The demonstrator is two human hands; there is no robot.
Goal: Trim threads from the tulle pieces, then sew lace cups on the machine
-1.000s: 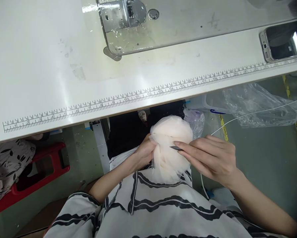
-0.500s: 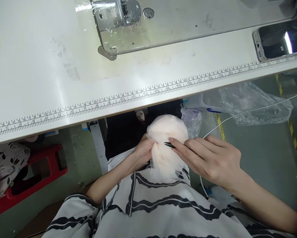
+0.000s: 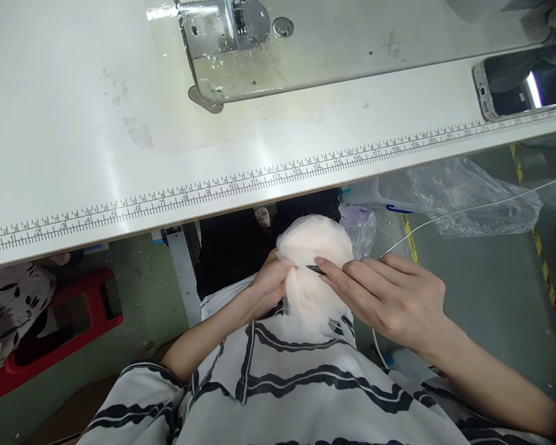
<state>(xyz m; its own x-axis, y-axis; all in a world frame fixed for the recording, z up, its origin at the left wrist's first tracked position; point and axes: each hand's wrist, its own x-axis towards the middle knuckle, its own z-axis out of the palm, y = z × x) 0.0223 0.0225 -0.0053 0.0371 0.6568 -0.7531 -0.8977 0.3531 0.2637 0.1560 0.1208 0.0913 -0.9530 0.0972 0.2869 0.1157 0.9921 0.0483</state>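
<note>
**Just under the table edge, two hands work a pale bundle**

Close against the person's striped shirt (image 3: 305, 389), a bundle of pale peach netting (image 3: 312, 244) sits in the lap, below the front edge of the white table (image 3: 73, 123). The left hand (image 3: 266, 284) grips the bundle's left side, with its fingers curled shut into the folds. The right hand (image 3: 389, 296) comes in from the other side and pinches a thin dark tool (image 3: 315, 269) between thumb and forefinger. The tip of the tool lies against the netting near its middle.

A printed ruler strip (image 3: 259, 179) runs along the table's near edge. Farther back stands the base of a sewing machine (image 3: 305, 43), and a phone (image 3: 523, 86) lies at the right end. Beneath the table, to the right, are a crumpled clear plastic bag (image 3: 472, 198) and a white cord (image 3: 467, 207). A red stool (image 3: 64, 321) stands on the floor at the left.
</note>
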